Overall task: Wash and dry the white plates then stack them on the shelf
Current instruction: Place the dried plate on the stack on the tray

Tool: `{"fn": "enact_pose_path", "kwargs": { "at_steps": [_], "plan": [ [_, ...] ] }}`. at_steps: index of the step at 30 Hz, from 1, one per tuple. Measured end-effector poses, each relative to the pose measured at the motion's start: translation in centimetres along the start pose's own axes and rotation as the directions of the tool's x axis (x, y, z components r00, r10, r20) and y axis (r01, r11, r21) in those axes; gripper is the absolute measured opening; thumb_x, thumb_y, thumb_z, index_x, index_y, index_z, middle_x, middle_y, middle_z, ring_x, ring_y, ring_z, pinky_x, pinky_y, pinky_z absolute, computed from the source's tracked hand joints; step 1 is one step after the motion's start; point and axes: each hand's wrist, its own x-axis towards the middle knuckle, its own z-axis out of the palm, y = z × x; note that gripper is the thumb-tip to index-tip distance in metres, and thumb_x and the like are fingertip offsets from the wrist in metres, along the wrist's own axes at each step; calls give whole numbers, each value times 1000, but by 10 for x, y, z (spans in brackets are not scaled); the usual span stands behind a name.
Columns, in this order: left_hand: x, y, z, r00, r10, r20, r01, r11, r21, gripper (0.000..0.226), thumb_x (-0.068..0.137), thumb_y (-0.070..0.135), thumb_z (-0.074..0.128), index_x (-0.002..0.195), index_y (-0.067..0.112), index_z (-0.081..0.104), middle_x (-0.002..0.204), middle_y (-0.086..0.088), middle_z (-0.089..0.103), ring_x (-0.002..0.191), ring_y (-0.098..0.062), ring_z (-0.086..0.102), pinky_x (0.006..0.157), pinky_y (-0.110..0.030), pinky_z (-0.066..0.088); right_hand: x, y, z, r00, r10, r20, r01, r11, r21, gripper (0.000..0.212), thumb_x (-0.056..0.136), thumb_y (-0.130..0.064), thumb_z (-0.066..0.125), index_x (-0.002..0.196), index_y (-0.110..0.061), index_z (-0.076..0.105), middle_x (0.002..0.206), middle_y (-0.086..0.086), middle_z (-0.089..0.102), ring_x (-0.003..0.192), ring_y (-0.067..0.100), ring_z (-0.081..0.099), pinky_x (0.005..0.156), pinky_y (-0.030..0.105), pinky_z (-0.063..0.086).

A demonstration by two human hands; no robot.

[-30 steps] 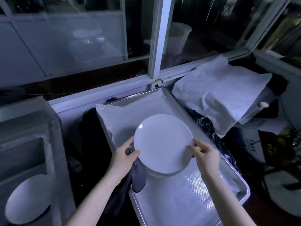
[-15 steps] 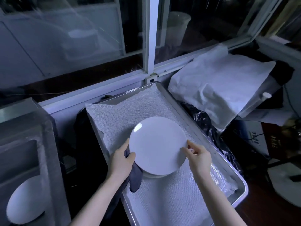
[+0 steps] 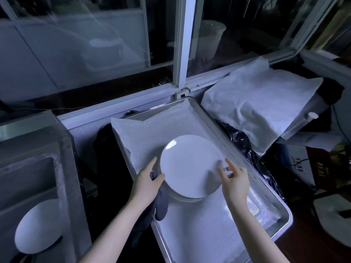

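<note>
White plate stack (image 3: 190,168) on tray (image 3: 283,227), left hand (image 3: 147,184) tight round grey cloth (image 3: 161,205), right hand (image 3: 235,182) slack-fingered beside it

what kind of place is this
Probably a dishwashing corner beside a window: a stack of white plates sits on a lined metal tray, the left hand holds a dark cloth, and a grey basin at left holds another plate.

Your left hand (image 3: 146,184) holds a dark cloth (image 3: 161,205). Its thumb touches the left edge of the top white plate (image 3: 188,168). That plate sits on a small stack of plates (image 3: 190,199) in a metal tray (image 3: 287,215) lined with a white mat (image 3: 152,133). Your right hand (image 3: 234,182) spreads its fingers at the plate's right edge. Another white plate (image 3: 38,226) lies well apart, low on your left.
</note>
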Motion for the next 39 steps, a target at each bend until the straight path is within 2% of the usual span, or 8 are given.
{"fn": "enact_pose_path", "kwargs": {
  "at_steps": [7,10,13,16,24,31,34,39],
  "plan": [
    [-38,-5,-72,967,56,-248,-115,966,-232,33,92,11,64,118,32,64,66,9,58,66,-4,54,73,-11,42,-79,-70,40,897,-348,272,323,937,134,26,88,-13,73,98,-37,72,97,-9,62,77,7,59,70,13,43],
    [-58,-6,-116,930,82,-357,-189,942,-278,29,93,9,62,116,28,65,70,11,61,72,-1,57,76,-7,40,-126,-103,70,705,-463,538,396,886,243,24,86,-25,77,106,-37,73,94,-14,65,79,10,63,72,17,47],
    [-80,-13,-165,887,59,-458,-212,933,-290,25,95,14,60,113,31,66,78,18,63,75,5,59,74,-3,39,-176,-125,108,447,-527,723,456,829,323,55,77,-44,78,129,-34,63,111,-17,62,103,7,61,87,14,46],
    [-100,-28,-215,841,24,-541,-227,923,-311,21,97,25,58,110,39,65,92,22,65,85,3,61,74,-6,42,-220,-137,149,319,-527,788,467,811,353,84,71,-40,85,146,-28,48,127,-10,55,119,5,55,101,22,45],
    [-144,-103,-333,777,-148,-612,-216,850,-480,37,85,29,64,119,40,56,105,23,67,104,1,61,86,-11,44,-332,-175,264,387,-487,784,244,873,422,53,85,-4,73,127,-35,61,123,-14,70,117,7,63,101,39,52],
    [-174,-222,-393,889,-260,-378,58,881,-469,81,84,23,72,139,58,23,139,47,34,128,22,34,102,-8,33,-404,-184,354,318,-243,916,30,969,246,35,92,-12,70,114,-39,68,109,-4,76,106,18,70,93,45,56],
    [-167,-268,-404,822,-420,-384,165,822,-545,72,88,5,67,142,41,38,140,26,49,126,10,47,103,-21,38,-411,-169,388,279,-28,960,-15,999,34,33,96,-25,66,126,-37,65,109,1,74,99,22,72,83,49,60],
    [-141,-326,-416,775,-546,-320,310,768,-560,44,81,2,57,122,19,59,110,-4,68,117,-27,60,87,-30,51,-373,-137,439,460,155,874,58,977,-203,32,98,-25,60,130,-20,64,106,-2,69,88,15,70,70,40,62]
  ]
}}
